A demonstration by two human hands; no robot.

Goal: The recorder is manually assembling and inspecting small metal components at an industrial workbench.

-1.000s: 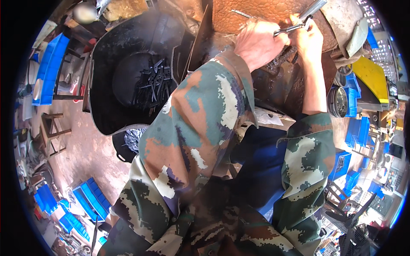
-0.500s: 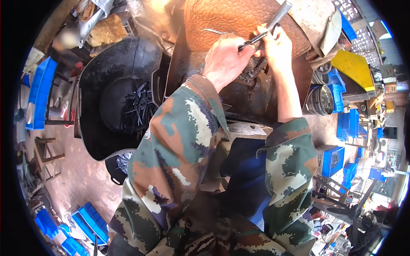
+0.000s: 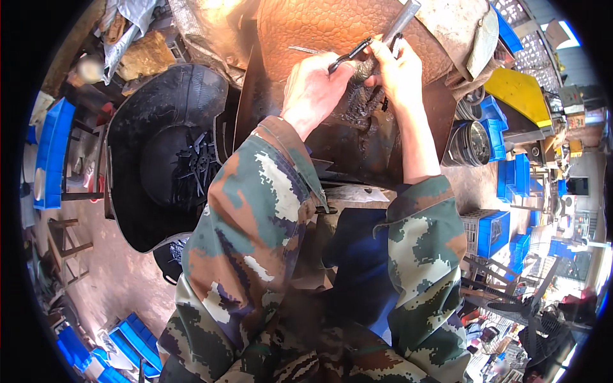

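My left hand (image 3: 316, 88) is closed on a slim black piece (image 3: 351, 55), shaped like a small handle, with one end pointing up and right. Close by on the right, my right hand (image 3: 402, 75) has its fingers bent and drawn together. A small dark part (image 3: 397, 43) shows at its fingertips; what lies inside the grip is hidden. A grey metal rod (image 3: 402, 19) slants up just beyond those fingers. Beneath both hands is a dark, greasy clump (image 3: 357, 105) on a brown metal surface. Textured brown leather-like sheet (image 3: 332, 29) lies behind, with a thin metal strip (image 3: 305, 49) on it.
At left stands a wide black basin (image 3: 169, 115) with several dark flat pieces (image 3: 199, 159) inside. A metal bucket (image 3: 469, 142) sits to the right, near blue bins (image 3: 495, 233) and a yellow panel (image 3: 520, 96). A wooden stool (image 3: 67, 249) is on the floor at left.
My left hand has shifted left with the black piece, whose tip has come away from the right fingers. The right hand stays beside the rod. The whole view has shifted slightly.
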